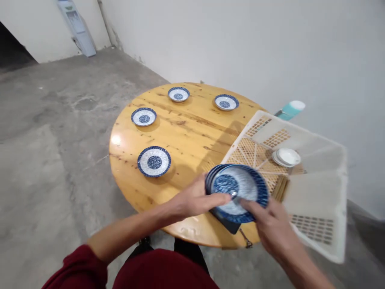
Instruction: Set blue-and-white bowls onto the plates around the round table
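Note:
A stack of blue-and-white plates [251,180] is held above the near right part of the round table, tilted toward me. My left hand [200,198] grips its left side, thumb lying over the top plate and fingers hidden beneath. On the right side, my right hand [272,220] is closed on the rim, its fingers reaching over the top plate's face; it is slightly blurred. Matching plates rest apart along the table's edge: a near-left one [154,161], a left one [143,117], a far one [178,94] and a far-right one [226,102].
A white plastic basket [319,192] stands at the table's right, holding small white dishes [287,156] and a bundle of brown sticks [281,188]. A dark flat object [233,226] and keys [247,241] lie near the wooden table's [186,134] front edge. Behind is a wall.

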Motion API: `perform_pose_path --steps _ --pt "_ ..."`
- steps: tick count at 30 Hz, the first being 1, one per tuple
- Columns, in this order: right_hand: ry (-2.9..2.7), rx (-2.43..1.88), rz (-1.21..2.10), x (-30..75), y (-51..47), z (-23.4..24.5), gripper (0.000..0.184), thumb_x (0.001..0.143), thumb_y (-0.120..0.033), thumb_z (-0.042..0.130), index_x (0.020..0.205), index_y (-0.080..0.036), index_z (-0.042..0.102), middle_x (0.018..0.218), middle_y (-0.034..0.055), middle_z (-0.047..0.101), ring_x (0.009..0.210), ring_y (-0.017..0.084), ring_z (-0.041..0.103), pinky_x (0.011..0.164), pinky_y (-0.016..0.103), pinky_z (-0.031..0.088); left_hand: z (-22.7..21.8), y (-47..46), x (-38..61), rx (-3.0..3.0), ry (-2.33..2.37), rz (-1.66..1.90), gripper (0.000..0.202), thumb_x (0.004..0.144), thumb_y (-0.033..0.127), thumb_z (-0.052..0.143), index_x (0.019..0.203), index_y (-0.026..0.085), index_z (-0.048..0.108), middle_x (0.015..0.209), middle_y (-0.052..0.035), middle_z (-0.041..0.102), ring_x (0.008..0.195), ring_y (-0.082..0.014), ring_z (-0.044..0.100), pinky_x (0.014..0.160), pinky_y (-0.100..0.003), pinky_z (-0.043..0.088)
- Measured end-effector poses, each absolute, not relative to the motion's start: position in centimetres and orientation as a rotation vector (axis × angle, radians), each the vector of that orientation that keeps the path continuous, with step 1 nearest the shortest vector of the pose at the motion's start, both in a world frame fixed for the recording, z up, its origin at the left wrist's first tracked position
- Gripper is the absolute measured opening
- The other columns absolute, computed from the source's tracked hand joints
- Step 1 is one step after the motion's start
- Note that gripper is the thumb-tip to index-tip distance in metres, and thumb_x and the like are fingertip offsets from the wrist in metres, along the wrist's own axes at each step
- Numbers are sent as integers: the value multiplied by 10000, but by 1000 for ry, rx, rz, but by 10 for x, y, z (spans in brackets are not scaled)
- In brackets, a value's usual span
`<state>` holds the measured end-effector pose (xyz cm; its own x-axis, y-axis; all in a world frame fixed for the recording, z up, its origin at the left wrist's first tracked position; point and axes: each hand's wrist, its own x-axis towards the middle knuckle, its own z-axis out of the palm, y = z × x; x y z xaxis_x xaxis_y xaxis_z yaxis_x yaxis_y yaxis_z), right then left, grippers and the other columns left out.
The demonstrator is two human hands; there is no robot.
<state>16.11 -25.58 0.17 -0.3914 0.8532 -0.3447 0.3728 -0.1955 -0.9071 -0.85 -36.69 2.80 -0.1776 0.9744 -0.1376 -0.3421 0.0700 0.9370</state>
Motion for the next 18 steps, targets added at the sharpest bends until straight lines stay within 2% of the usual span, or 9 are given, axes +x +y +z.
perform_pose_path --steps 3,6,9,12,18 --pt "-1769 -1242 1768 131 -349 -23 387 646 -425 718 959 -198 715 922 79 767 943 315 695 831 390 573 3 -469 -21 596 1379 1412 458 756 357 755 1171 170 704 1121 -100 753 1073 -312 674 954 -414 554" --pt "-1752 -1178 1969 99 -433 -49 325 653 -359 622 926 -198 692 849 46 739 883 279 672 854 382 553 -23 -561 -33 355 1562 1276 554 731 415 749 1237 202 684 1143 -103 758 1083 -349 676 858 -413 570" --pt "-1738 -1127 2123 76 -497 -70 299 619 -308 563 879 -198 660 810 20 702 830 243 633 861 367 535 -38 -633 -41 173 1630 1271 650 695 487 767 1268 202 659 1215 -110 746 1163 -377 659 856 -406 574" --pt "-1768 -1083 2185 66 -536 -85 342 604 -291 546 913 -195 656 832 10 688 850 231 614 893 357 518 -43 -678 -43 52 1611 1324 741 675 502 775 1324 177 621 1300 -125 720 1212 -388 645 906 -417 569" --pt "-1838 -1113 2164 50 -553 -98 292 608 -311 539 868 -212 628 755 -4 637 878 247 610 927 377 508 -61 -696 -50 -66 1616 1354 661 682 426 762 1278 163 649 1335 -136 710 1265 -383 625 1016 -450 535"
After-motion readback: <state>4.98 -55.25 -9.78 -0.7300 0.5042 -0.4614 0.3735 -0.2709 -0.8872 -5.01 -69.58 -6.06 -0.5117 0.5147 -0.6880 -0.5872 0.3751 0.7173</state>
